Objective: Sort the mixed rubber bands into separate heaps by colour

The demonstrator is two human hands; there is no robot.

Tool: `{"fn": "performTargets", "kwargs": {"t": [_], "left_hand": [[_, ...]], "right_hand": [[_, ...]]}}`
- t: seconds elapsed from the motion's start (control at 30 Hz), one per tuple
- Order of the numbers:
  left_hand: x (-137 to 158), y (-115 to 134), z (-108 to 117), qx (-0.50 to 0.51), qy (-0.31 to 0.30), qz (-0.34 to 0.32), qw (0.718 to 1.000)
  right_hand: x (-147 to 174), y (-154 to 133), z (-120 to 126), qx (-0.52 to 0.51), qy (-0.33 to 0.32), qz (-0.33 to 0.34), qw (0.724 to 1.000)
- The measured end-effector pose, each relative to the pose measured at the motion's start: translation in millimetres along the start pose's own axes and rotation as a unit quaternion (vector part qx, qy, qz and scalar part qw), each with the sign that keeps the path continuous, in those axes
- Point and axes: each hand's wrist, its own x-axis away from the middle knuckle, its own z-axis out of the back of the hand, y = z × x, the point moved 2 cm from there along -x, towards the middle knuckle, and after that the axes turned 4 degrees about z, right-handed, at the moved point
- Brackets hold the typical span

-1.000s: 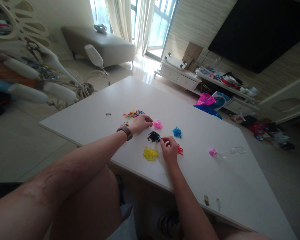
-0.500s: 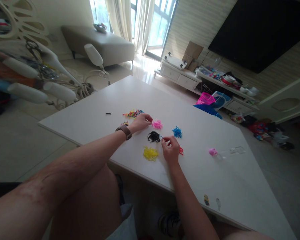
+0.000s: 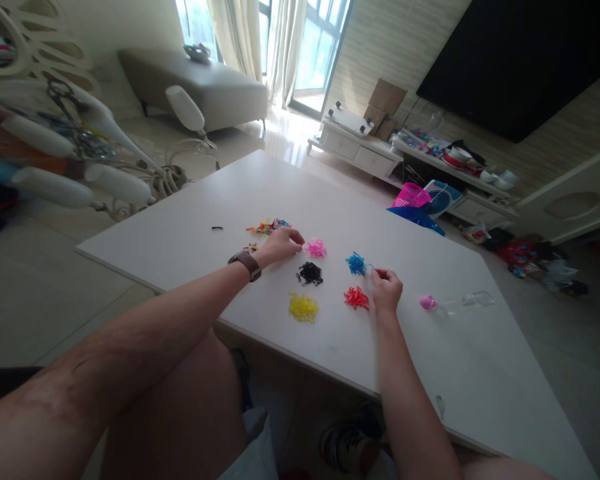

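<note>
Nearest to you on the white table point(image 3: 190, 220) lies the yellow pile point(image 3: 303, 307), then the red pile point(image 3: 357, 298). Beyond the yellow one is the black pile point(image 3: 310, 273). Your right hand point(image 3: 387, 289) pinches a small blue loop point(image 3: 370, 268) — just beside the blue pile point(image 3: 356, 263). Your left hand point(image 3: 281, 245) curls near the pink pile point(image 3: 316, 248) — whether it holds something, I cannot tell. Farthest lies the mixed-colour pile point(image 3: 266, 227), behind this hand.
</note>
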Motion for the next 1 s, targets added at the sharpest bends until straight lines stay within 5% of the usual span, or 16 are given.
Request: {"fn": "performTargets", "kwargs": {"t": [0.33,0.7,1.0], "left_hand": [[-3,3,12,-0.027,0.001,-0.032,0.999],[-12,-17,78,0.137,0.214,0.064,0.965],[4,-21,81,0.005,0.126,0.086,0.988]], "right_hand": [[3,-6,-1,0.017,-0.013,0.015,1.0],[5,-9,0,0.025,0.021,0.008,0.999],[6,-9,0,0.036,0.01,0.0,0.999]]}}
